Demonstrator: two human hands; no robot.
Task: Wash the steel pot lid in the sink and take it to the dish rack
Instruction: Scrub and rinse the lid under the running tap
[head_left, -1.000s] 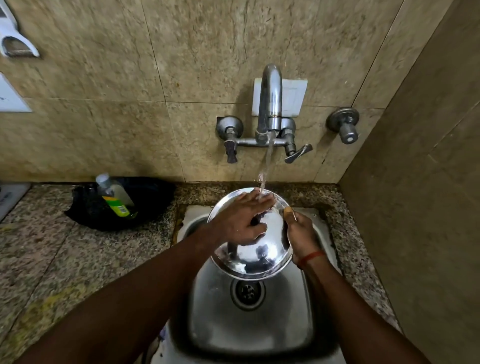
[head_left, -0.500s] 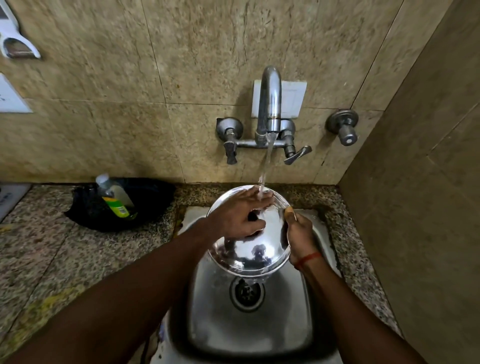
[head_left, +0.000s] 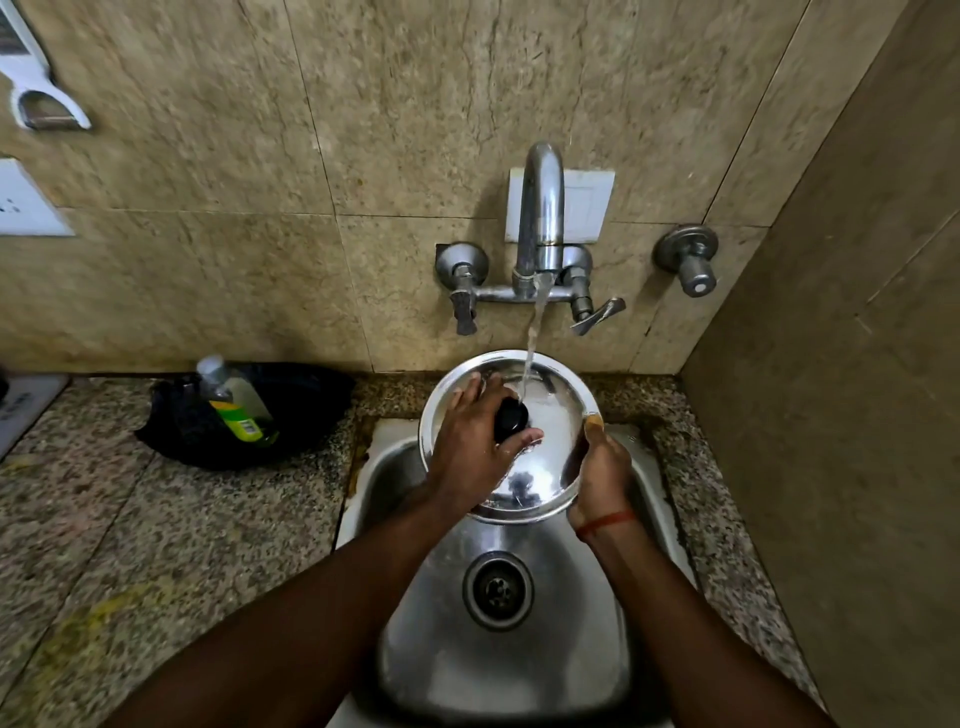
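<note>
The round steel pot lid (head_left: 550, 410) with its black knob (head_left: 510, 420) is held tilted above the steel sink (head_left: 498, 660), under running water from the tap (head_left: 540, 208). My left hand (head_left: 475, 441) lies flat on the lid's top, fingers spread around the knob. My right hand (head_left: 597, 473) grips the lid's right rim, thumb on top. No dish rack is in view.
A black pan (head_left: 291, 421) with a green-labelled bottle (head_left: 234, 405) in it sits on the granite counter (head_left: 156, 530) left of the sink. The tap's lever handles (head_left: 597, 314) and a wall valve (head_left: 688, 260) are behind. A tiled side wall (head_left: 831, 415) stands close on the right.
My left hand has slid leftward across the lid, uncovering the black knob. The water now lands beside the knob. The right hand keeps its grip on the rim.
</note>
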